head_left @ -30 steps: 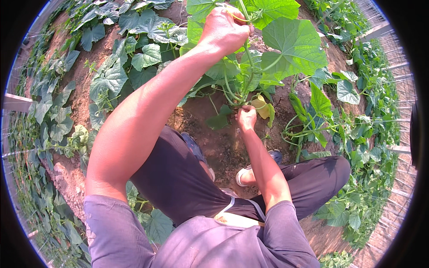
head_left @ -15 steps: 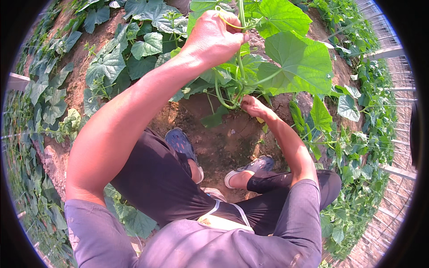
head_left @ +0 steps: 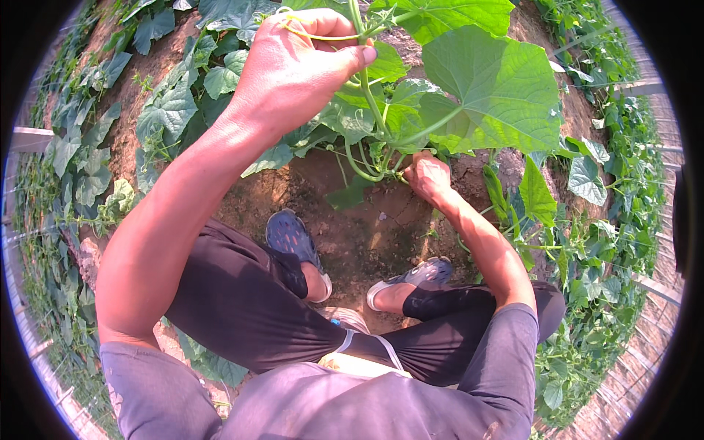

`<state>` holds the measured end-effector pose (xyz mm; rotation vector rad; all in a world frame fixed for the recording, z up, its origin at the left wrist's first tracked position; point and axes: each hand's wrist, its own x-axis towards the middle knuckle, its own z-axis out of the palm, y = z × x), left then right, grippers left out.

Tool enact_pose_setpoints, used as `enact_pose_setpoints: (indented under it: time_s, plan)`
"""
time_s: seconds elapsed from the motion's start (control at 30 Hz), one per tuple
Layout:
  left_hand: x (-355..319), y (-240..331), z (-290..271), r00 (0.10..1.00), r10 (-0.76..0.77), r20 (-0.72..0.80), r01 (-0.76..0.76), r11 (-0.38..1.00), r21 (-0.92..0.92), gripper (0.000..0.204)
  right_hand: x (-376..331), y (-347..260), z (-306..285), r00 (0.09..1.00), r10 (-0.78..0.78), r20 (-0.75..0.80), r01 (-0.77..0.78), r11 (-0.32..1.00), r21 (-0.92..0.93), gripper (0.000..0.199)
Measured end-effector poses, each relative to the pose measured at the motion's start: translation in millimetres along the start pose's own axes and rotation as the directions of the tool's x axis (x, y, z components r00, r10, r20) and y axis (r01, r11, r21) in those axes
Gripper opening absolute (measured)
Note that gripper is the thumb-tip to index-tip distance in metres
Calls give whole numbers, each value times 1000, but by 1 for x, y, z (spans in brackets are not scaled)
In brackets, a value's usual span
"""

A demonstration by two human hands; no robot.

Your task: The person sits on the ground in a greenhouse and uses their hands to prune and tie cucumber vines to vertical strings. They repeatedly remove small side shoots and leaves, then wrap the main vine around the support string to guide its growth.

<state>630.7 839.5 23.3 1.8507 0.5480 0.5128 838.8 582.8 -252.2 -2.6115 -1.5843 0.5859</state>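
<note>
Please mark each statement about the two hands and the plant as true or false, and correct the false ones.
1. The left hand grips the green vine stem high up. True.
2. The right hand rests on a shoe. False: it is at the base of the plant, by the soil.
3. The person wears gloves. False: both hands are bare.
4. A large green leaf spreads above the right hand. True.

Two hands (head_left: 293, 70) (head_left: 427, 176), two shoes (head_left: 293, 238) (head_left: 418, 275), one vine stem (head_left: 370, 95).
</note>
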Motion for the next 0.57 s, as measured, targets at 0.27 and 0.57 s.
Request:
enact_pose_setpoints:
  time_s: [0.27, 0.57]
  plan:
    - [1, 1, 10, 999, 12, -29, -13, 999, -34, 16, 19, 10, 14, 900, -433, 50, 339, 769, 542, 60]
    - [-15, 6, 7, 1000, -22, -18, 23, 1000, 9, 15, 47, 12, 8, 651, -759, 18, 758, 651, 39, 68]
